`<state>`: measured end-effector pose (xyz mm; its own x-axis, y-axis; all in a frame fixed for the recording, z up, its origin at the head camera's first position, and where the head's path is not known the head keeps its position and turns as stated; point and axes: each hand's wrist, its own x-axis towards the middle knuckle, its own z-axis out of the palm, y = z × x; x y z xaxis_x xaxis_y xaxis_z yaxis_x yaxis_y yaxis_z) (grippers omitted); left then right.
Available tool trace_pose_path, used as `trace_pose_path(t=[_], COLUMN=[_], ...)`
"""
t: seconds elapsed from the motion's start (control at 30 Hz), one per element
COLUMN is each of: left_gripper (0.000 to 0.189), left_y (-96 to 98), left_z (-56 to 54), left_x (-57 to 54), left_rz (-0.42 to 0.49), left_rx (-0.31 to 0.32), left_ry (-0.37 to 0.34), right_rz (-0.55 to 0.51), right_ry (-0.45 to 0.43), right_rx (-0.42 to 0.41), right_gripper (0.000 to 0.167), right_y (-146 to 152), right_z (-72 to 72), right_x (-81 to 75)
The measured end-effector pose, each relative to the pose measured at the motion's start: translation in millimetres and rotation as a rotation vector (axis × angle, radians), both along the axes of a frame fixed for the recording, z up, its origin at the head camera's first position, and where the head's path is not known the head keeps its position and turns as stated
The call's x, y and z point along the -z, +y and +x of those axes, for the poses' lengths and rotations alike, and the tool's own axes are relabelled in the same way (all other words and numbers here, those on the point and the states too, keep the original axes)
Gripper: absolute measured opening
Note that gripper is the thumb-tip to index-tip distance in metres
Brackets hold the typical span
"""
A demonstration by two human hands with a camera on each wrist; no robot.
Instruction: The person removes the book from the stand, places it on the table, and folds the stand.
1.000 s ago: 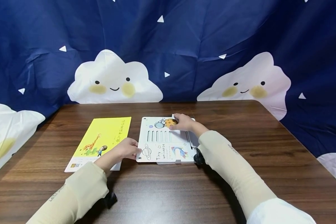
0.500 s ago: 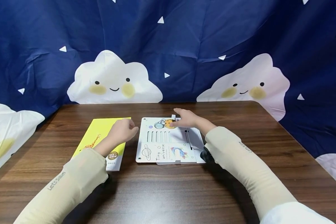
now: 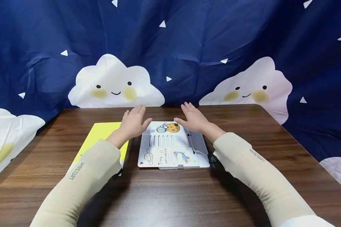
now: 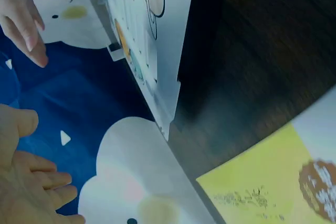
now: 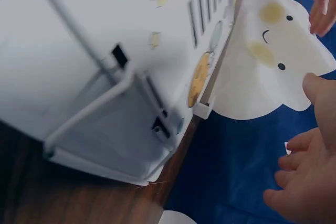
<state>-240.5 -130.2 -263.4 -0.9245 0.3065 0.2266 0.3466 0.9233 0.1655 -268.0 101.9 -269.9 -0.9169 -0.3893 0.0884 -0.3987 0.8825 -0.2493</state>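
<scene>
A white book stand [image 3: 170, 157] printed with a planet, a rocket and "Tiny universe" lies flat on the table. On its right part sits a grey hinged flap [image 3: 198, 142]; the right wrist view shows a bent wire bracket [image 5: 89, 111] there. My left hand [image 3: 133, 123], fingers extended, is raised between the stand's far left corner and a yellow book [image 3: 102, 132], overlapping the book in the head view. Over the stand's far right corner my right hand [image 3: 195, 120] is spread with straight fingers. Neither hand holds anything.
The yellow book lies left of the stand, partly hidden by the left sleeve [image 3: 93, 167]. Beyond the far edge of the brown wooden table [image 3: 170, 195] hangs a blue curtain [image 3: 182, 37] with smiling clouds.
My left hand has left the stand's left edge, risen and moved forward, its fingers opening. My right hand has lifted off the far edge. The flap shows farther out to the right.
</scene>
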Motion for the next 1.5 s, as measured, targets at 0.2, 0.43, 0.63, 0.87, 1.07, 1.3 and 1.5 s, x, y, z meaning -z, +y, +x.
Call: trace_pose_path(t=[0.2, 0.43, 0.63, 0.87, 1.07, 1.3, 1.5], left_gripper=[0.072, 0.078, 0.084, 0.086, 0.086, 0.086, 0.086], left_y=[5.5, 5.1, 6.1, 6.4, 6.2, 8.0, 8.9], left_z=[-6.4, -8.5, -8.4, -6.6, -3.6, -2.4, -2.8], left_x=[10.4, 25.6, 34.4, 43.8, 48.3, 48.5, 49.2], left_rz=[-0.092, -0.175, -0.155, -0.163, -0.160, -0.150, -0.140], left_rx=[-0.030, -0.053, -0.079, -0.099, -0.101, -0.103, -0.101], left_ry=[-0.064, -0.119, -0.136, -0.155, -0.169, -0.178, -0.182], right_rz=[0.040, 0.081, 0.103, 0.114, 0.116, 0.124, 0.112], right_ry=[-0.013, -0.121, -0.186, -0.196, -0.200, -0.197, -0.196], right_rx=[0.048, 0.067, 0.091, 0.092, 0.083, 0.071, 0.058], right_gripper=[0.074, 0.081, 0.086, 0.088, 0.089, 0.088, 0.087], right_y=[5.1, 11.1, 17.8, 23.4, 25.6, 26.5, 28.2], right_z=[2.9, 5.3, 5.5, 7.1, 7.0, 7.3, 8.6], right_x=[7.8, 17.6, 29.3, 35.4, 36.8, 37.5, 36.7])
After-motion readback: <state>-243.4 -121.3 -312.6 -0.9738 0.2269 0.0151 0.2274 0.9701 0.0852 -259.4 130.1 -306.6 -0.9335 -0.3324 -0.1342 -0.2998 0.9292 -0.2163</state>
